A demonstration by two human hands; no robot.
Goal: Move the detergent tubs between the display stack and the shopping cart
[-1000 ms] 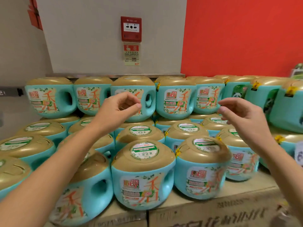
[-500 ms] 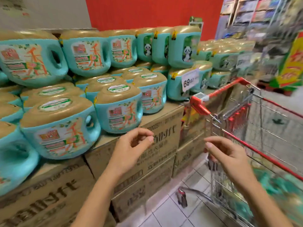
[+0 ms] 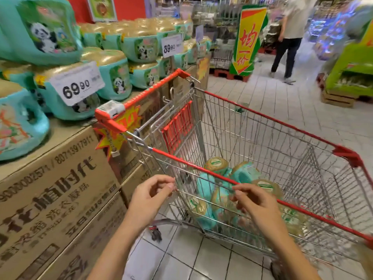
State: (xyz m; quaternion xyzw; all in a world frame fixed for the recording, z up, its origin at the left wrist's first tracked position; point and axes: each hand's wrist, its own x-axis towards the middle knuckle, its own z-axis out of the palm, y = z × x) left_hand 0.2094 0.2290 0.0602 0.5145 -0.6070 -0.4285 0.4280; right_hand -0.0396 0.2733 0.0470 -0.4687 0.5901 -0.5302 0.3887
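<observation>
Head view: teal tubs (image 3: 204, 187) (gold lids (image 3: 216, 163)) in cart (image 3: 272, 121)

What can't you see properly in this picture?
All in the head view:
How many tubs lie in the cart: wires, the right hand and blur hide some.
Small print on the 69.90 price tag: blurred.
Label of the nearest stack tub: cut off by the left edge.

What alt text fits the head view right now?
Two empty hands, left hand and right hand, fingers loosely curled, hover at the near side of a red-rimmed wire shopping cart holding several teal detergent tubs with gold lids. To the left, a display stack of similar tubs sits on cardboard cartons, with a 69.90 price tag in front.
</observation>
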